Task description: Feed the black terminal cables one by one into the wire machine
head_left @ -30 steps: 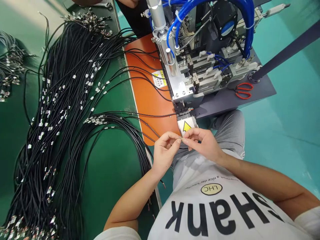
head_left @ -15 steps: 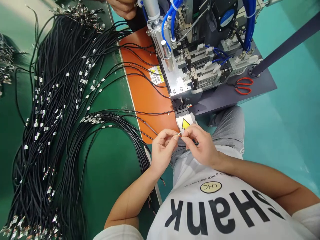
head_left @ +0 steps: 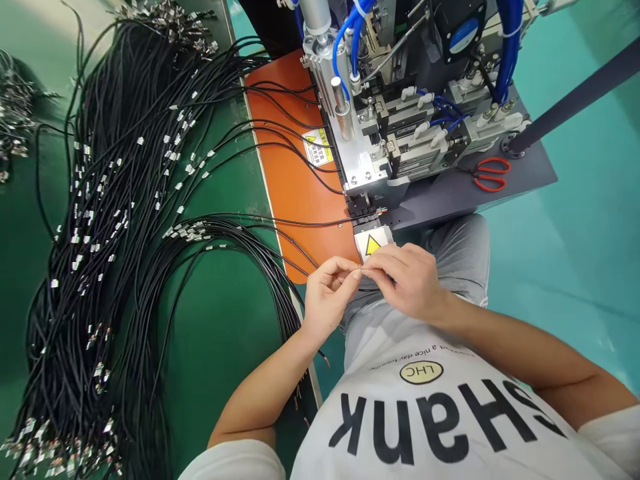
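My left hand (head_left: pixel 331 297) is closed in a pinch, thumb against forefinger, at the orange board's near corner. My right hand (head_left: pixel 407 280) pinches right beside it, and the fingertips of both almost meet. Between them show the thin wires (head_left: pixel 360 268) of a cable end, mostly covered by the fingers. Black cables (head_left: pixel 299 247) run over the orange board (head_left: pixel 295 200) toward my left hand. Just beyond the fingers is a white block with a yellow arrow (head_left: pixel 373 244). One cable (head_left: pixel 320 222) lies with its stripped end in the machine's near slot.
A pneumatic machine (head_left: pixel 363 150) with blue hoses stands ahead. Red-handled scissors (head_left: pixel 491 175) lie on its dark base, near a slanted post (head_left: pixel 575 97). A large heap of black cables (head_left: pixel 120 133) and a smaller bundle (head_left: pixel 240 233) cover much of the green table (head_left: pixel 220 333).
My fingertips have come closer together, hiding more of the wires, and my right hand has turned slightly. Another person's hand at the top has left the view. The camera has shifted a little.
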`<state>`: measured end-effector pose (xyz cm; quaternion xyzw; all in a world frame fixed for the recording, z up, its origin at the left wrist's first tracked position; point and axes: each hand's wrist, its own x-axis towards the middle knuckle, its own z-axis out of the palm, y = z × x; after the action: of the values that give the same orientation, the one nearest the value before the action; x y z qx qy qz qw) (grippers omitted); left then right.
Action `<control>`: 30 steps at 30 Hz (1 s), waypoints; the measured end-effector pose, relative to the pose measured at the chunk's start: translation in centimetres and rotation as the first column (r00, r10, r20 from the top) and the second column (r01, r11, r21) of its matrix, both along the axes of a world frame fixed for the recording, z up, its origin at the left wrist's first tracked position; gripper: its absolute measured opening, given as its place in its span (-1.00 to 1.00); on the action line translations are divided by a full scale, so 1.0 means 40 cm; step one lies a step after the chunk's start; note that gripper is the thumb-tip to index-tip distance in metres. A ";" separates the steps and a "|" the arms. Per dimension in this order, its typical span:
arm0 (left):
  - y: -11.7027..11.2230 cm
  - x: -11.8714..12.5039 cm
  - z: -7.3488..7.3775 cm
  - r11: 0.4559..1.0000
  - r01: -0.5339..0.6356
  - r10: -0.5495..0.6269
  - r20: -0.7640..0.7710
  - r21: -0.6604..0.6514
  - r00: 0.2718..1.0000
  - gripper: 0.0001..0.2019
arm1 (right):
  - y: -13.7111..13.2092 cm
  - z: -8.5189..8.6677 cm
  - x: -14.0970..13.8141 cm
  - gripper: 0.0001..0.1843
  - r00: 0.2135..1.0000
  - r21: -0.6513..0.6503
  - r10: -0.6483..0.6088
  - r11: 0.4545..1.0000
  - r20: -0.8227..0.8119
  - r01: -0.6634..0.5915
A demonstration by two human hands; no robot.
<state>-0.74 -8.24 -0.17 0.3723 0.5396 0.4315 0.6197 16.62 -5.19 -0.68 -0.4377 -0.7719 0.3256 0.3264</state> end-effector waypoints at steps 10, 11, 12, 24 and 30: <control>-0.022 0.004 0.025 0.853 0.187 0.076 -0.470 0.488 0.879 -0.96 | -0.018 0.026 -0.015 -0.77 0.931 -0.537 -0.145 0.841 -0.336 -0.063; -0.019 0.003 0.025 0.882 0.159 0.052 -0.427 0.444 0.903 -0.97 | -0.019 0.025 -0.014 -0.77 0.926 -0.552 -0.175 0.833 -0.336 -0.043; -0.015 0.001 0.025 0.918 0.118 0.030 -0.362 0.378 0.932 -0.98 | -0.018 0.024 -0.011 -0.77 0.925 -0.568 -0.193 0.822 -0.329 -0.031; 0.006 0.000 0.023 0.997 0.020 -0.013 -0.085 0.081 0.996 -0.83 | 0.001 0.023 0.005 -0.90 0.984 -0.372 -0.072 0.928 -0.161 0.007; -0.014 -0.002 0.021 0.949 0.170 -0.079 -0.320 0.266 0.944 -0.92 | -0.009 0.036 0.014 -0.85 0.997 -0.024 0.069 0.997 0.031 -0.068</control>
<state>-0.82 -8.80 0.68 0.5550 0.5349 0.4026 0.4937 17.16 -5.55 0.77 -0.4199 -0.7877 0.3385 0.2977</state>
